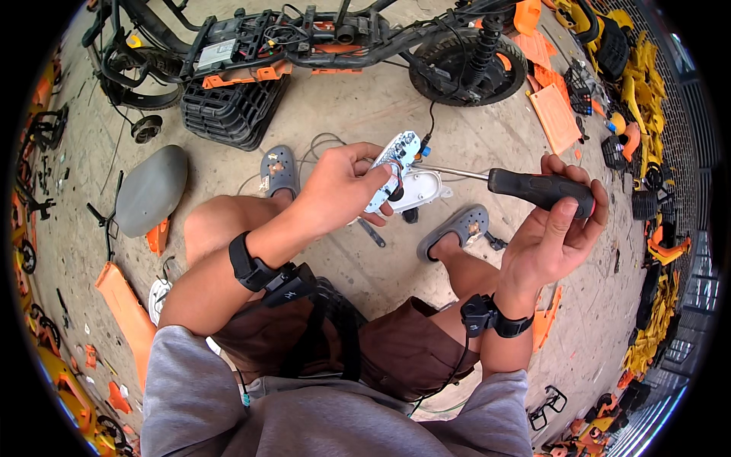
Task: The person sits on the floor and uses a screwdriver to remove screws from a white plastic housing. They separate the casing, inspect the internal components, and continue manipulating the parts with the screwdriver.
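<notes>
My left hand [339, 187] is closed on a pale blue-white circuit board [404, 148], with small components along its face and the thumb across it. In my right hand [556, 240] is a screwdriver [529, 187], gripped by its thick black handle. Its metal shaft runs left to the board's edge; the tip is hard to make out, so I cannot tell if it touches. Just beyond the fingers of my left hand shows a white plastic housing [420, 187], partly hidden by the board. A dark cable with a blue connector [424, 151] hangs down by the board.
Ahead stands a stripped scooter frame [327, 53] with exposed wiring, a wheel [466, 72] and a black basket [232, 114]. A grey seat [152, 190] lies to the left. Orange panels [554, 118] and yellow body parts [647, 91] lie along the right.
</notes>
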Tool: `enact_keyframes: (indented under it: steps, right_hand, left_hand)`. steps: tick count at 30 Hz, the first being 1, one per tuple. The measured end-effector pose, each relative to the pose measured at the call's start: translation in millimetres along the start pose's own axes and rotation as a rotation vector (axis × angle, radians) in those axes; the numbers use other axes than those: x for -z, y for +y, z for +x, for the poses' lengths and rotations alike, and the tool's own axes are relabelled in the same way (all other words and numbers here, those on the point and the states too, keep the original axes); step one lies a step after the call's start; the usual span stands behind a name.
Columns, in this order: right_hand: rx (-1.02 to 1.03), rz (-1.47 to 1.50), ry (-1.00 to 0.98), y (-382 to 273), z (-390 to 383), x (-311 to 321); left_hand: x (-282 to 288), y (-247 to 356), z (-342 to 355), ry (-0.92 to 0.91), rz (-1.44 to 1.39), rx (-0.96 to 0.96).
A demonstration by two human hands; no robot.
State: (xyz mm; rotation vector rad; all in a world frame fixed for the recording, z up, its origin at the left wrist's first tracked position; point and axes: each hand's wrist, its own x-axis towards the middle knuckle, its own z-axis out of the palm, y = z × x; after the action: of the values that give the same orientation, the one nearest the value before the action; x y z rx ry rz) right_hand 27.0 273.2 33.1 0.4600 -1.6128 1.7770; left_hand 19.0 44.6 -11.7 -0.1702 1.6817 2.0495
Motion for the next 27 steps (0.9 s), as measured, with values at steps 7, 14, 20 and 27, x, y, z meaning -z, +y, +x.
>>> enact_keyframes:
  steps: [7,14,20,27]
  right_hand:
    - [-0.008,0.011,0.01,1.3,0.0,-0.7]
    - [-0.005,-0.004,-0.021,1.1,-0.2,-1.2]
    - [0.001,-0.025,-0.037,-0.5,-2.3,-2.4]
    - [0.023,-0.081,-0.076,0.6,-6.3,-7.2]
  left_hand:
    - [0.1,0.6,-0.4,-0.005,-0.007,-0.003]
    - [0.7,-0.7,0.7,-0.007,-0.01,-0.006]
    - [0.5,0.3,-0.1,0.001,-0.017,-0.002]
    - [0.8,-2.7,0.1,0.031,-0.06,-0.01]
